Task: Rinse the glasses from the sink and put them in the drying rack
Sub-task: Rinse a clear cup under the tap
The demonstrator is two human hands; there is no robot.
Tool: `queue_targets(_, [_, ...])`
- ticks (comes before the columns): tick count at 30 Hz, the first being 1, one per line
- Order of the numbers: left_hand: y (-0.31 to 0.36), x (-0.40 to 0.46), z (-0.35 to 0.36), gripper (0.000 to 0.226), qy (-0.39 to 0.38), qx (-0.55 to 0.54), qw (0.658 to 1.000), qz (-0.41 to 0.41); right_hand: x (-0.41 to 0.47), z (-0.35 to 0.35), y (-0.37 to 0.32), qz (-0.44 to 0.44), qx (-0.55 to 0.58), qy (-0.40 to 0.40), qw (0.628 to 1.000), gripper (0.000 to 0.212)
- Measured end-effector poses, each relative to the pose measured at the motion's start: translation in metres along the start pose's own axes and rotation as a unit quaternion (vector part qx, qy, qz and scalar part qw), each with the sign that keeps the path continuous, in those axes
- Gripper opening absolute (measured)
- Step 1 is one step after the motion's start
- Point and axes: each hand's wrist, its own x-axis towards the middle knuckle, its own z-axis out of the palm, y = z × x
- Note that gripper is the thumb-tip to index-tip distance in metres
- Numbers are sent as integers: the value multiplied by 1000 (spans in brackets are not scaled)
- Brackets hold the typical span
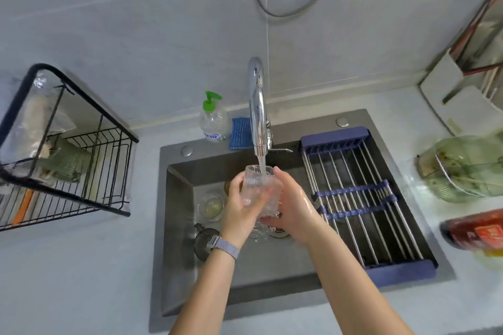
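Observation:
A clear ribbed glass [257,185] is held upright under the running chrome faucet [257,106], and water pours into its mouth. My left hand [239,207] grips it from the left and my right hand [292,198] wraps it from the right. Below them, in the dark sink [179,198], lie a small clear glass [211,205], a dark smoky glass [202,239] and another clear glass [258,234] partly hidden under my hands. The black wire drying rack [89,171] stands on the counter at the left with a greenish glass [69,163] lying in it.
A roll-up rack [362,207] with blue ends covers the sink's right side. A soap bottle [213,122] and blue sponge [241,133] sit behind the sink. A green glass container [462,168] and a red packet [476,231] lie on the right counter.

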Motion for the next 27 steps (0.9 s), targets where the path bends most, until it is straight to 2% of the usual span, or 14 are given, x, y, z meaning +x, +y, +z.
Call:
queue_targets(2, [5,-8,-1,86,-4,11,1000,5,-5,11,3,-19,39,-24,999,45])
queue_targets(4, [5,-13,-2,84,9,58,998,11,-4,22,13,-32,82,4,996,41])
queue_targets(7, [4,-18,-5,74,24,138,990,31,3,30,31,-40,155,81,984,63])
queue_targets(11, [-4,-20,-14,71,-5,176,983,51,1,27,37,-62,179,62,980,77])
queue_targets(16, [-4,-20,-20,80,-55,130,989,42,2,19,42,-74,129,79,986,56])
queue_targets(19, [-3,-18,-19,80,-81,110,990,37,9,17,42,-71,137,97,983,72])
queue_targets(23, [-5,-13,-11,64,-78,113,989,48,20,12,43,-60,186,112,974,82])
queue_targets(25, [-6,-10,-4,68,-63,150,983,80,26,8,41,-61,209,110,970,71])
queue_targets(27, [-7,-10,1,75,-31,211,968,130,30,2,38,-67,241,80,965,37])
